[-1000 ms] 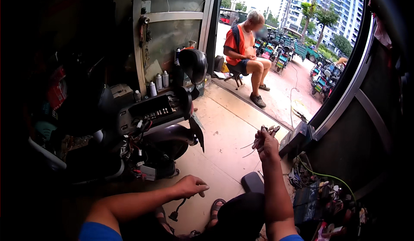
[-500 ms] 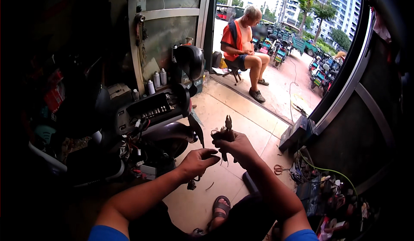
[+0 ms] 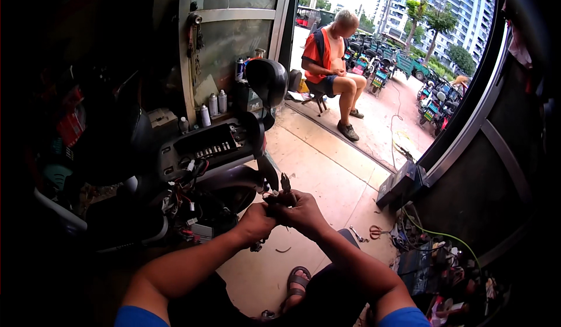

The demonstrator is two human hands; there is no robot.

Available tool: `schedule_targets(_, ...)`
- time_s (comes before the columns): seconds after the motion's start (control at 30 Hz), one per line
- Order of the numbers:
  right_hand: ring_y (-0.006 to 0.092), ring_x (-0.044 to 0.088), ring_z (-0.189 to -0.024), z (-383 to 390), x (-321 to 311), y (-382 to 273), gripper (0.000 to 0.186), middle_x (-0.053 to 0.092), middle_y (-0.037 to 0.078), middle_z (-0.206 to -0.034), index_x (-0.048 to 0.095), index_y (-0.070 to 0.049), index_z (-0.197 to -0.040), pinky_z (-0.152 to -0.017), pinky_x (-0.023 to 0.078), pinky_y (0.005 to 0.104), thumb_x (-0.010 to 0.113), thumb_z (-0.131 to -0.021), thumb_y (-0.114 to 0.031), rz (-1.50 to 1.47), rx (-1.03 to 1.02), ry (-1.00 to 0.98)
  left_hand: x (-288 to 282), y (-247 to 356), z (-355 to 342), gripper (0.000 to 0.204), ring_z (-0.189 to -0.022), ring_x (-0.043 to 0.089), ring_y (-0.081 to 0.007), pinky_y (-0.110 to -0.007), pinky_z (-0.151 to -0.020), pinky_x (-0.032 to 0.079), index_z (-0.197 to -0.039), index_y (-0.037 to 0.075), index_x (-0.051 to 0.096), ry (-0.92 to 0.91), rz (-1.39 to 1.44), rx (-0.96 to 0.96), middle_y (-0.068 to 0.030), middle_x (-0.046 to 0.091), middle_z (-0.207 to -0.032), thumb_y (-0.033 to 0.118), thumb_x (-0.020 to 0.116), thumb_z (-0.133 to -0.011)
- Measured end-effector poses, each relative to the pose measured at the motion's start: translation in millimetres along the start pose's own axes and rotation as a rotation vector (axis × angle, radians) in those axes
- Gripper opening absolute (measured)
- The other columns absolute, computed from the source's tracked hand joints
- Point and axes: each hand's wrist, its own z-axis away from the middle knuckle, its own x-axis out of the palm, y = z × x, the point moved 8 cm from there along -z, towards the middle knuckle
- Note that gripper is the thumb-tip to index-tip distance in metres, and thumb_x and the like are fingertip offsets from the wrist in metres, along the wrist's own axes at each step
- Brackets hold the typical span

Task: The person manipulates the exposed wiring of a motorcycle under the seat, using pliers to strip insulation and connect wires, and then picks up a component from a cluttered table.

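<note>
In the head view, holds pliers (image 3: 286, 182) in the right hand (image 3: 300, 210), with fingers wrapped around the grip, long axis pointing away from the body and tips just beyond the knuckles. Sets the left hand (image 3: 257, 220) against the right one, on its left side and lower left of the pliers' tips, with fingers curled inward; impossible to tell what, if anything, in that hidden pinch. Shows a small dark piece (image 3: 256, 246) just below the left hand, nearer to it than to the right. Works above a pale floor (image 3: 327, 175), beside a partly stripped scooter (image 3: 170, 151) at left.
</note>
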Motion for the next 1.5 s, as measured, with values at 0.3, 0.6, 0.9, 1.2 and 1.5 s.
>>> schedule_targets(0.3,0.0118,0.068,-0.082,3,-9,-3,0.026,0.077,0.010,-0.092,0.075,0.000,-0.111,-0.076,0.054,0.0292,0.076,-0.094,-0.019,0.117,-0.030,0.040,-6,-6,-3,0.009,-0.052,0.052,-0.0078,-0.026,-0.047,0.041,-0.097,0.002,0.072,-0.067,0.029,-0.004,-0.0019,0.067,-0.074,0.008,0.067,-0.092)
schedule_targets(0.6,0.0141,0.064,-0.079,1,-36,38,0.031,0.070,0.005,-0.091,0.073,-0.005,-0.119,-0.068,0.052,0.0265,0.072,-0.094,-0.023,0.033,0.283,0.001,-27,35,0,0.018,-0.052,0.052,-0.0096,-0.022,-0.048,0.040,-0.114,0.005,0.063,-0.091,0.576,0.157,-0.0073,0.067,-0.089,0.011,0.048,-0.104)
schedule_targets(0.9,0.0098,0.059,-0.080,21,32,40,0.041,0.067,0.002,-0.100,0.065,-0.004,-0.133,-0.069,0.050,0.0252,0.072,-0.097,-0.023,-0.159,0.243,-0.503,-42,60,6,0.032,-0.055,0.049,-0.0119,-0.024,-0.052,0.040,-0.112,0.010,0.060,0.000,0.836,0.291,-0.0035,0.056,-0.078,0.041,0.053,-0.109)
schedule_targets(1.2,0.0134,0.063,-0.076,11,33,35,0.053,0.070,0.005,-0.094,0.064,0.001,-0.128,-0.060,0.049,0.0248,0.083,-0.090,-0.030,-0.166,0.097,-0.235,-38,56,9,0.048,-0.055,0.046,-0.0156,-0.028,-0.054,0.040,-0.080,0.013,0.053,0.025,0.841,0.231,-0.0027,0.052,-0.076,0.054,0.053,-0.105)
schedule_targets(1.5,0.0140,0.068,-0.085,16,40,47,0.022,0.073,0.008,-0.101,0.067,0.000,-0.117,-0.075,0.057,0.0288,0.072,-0.099,-0.012,-0.290,0.202,-0.327,-51,70,15,0.052,-0.064,0.059,-0.0173,-0.027,-0.062,0.045,-0.082,0.011,0.056,0.022,0.784,0.314,-0.0068,0.060,-0.080,0.058,0.056,-0.103)
